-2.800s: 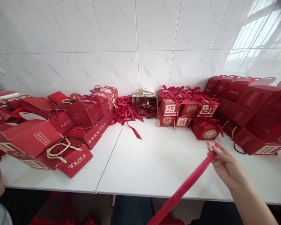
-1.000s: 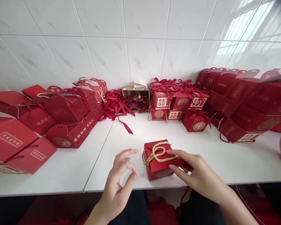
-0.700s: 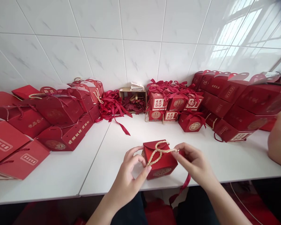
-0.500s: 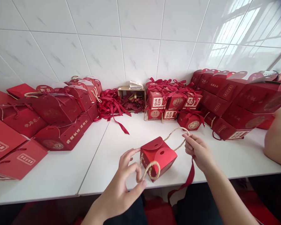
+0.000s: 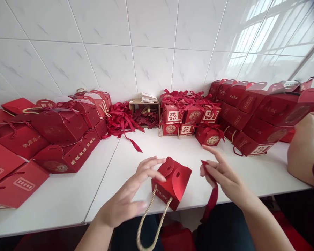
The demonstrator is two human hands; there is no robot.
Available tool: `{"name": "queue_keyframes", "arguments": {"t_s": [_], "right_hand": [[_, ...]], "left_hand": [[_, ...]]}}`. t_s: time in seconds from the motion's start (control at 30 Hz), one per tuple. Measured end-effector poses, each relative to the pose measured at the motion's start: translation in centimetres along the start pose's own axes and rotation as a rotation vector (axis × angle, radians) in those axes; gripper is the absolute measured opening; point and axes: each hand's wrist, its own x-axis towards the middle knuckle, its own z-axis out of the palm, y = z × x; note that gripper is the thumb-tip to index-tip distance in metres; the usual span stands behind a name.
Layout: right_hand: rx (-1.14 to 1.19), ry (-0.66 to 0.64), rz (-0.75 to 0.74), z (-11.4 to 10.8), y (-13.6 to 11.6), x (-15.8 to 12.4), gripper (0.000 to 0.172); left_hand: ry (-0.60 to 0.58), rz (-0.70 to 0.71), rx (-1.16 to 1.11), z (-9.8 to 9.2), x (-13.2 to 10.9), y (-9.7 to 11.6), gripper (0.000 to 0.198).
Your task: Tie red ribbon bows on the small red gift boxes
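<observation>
Red box (image 5: 172, 183) on tabletop (image 5: 264, 174) between left hand (image 5: 124, 197), spread, and right hand (image 5: 225, 176), pinching ribbon (image 5: 213, 196); nearer the left; long axis indistinct; rope handle (image 5: 162, 222) hanging over near edge.

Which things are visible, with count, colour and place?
Front box: one, red, near centre
Rope loop: one, beige, on front box
Ribbon: one, red, front right
Ribbon pile: one, red, back centre
Carton: one, tan, back centre
Papers: few, whitish, on carton
Ribboned boxes: several, red, right of carton
Stacked boxes: many, red, both sides
Tabletop: two sections, white, beneath
Wall: one, white tiles, behind
Another person's arm: one, far right
Left hand: one, by front box
Right hand: one, holding ribbon
</observation>
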Motion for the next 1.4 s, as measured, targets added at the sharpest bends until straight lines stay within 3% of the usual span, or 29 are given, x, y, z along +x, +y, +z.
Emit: {"name": "queue_keyframes", "arguments": {"t_s": [0.1, 0.23, 0.4, 0.63, 0.9, 1.07, 1.2, 1.4], "right_hand": [[-0.028, -0.143, 0.059, 1.6, -1.2, -0.7, 0.046], [-0.141, -0.205, 0.110, 3.0, -1.7, -0.5, 0.042], [-0.235, -0.219, 0.116, 3.8, -1.8, 0.5, 0.043], [-0.257, -0.196, 0.132, 4.4, -2.2, 1.1, 0.044], [-0.468, -0.165, 0.117, 5.3, -3.3, 0.9, 0.047], [-0.693, 0.015, 0.016, 4.7, -3.5, 0.0, 0.041], [-0.662, 0.045, -0.066, 4.5, -4.3, 0.1, 0.034], [-0.451, -0.064, -0.170, 6.1, -6.2, 1.2, 0.033]], "left_hand": [[0.096, -0.099, 0.233, 1.1, 1.8, -0.5, 0.035], [0.089, -0.124, 0.372, 2.5, 3.2, -0.7, 0.031], [0.095, -0.132, 0.369, 2.8, 4.1, -0.4, 0.019], [0.119, -0.096, 0.277, 3.6, 4.7, -1.2, 0.024], [0.316, -0.043, 0.130, 4.1, 5.0, -1.2, 0.013], [0.441, 0.008, 0.082, 4.3, 4.9, -1.5, 0.015], [0.581, 0.052, 0.043, 4.0, 5.0, -1.2, 0.015], [0.670, 0.142, 0.031, 1.7, 5.3, 1.6, 0.014]]}}
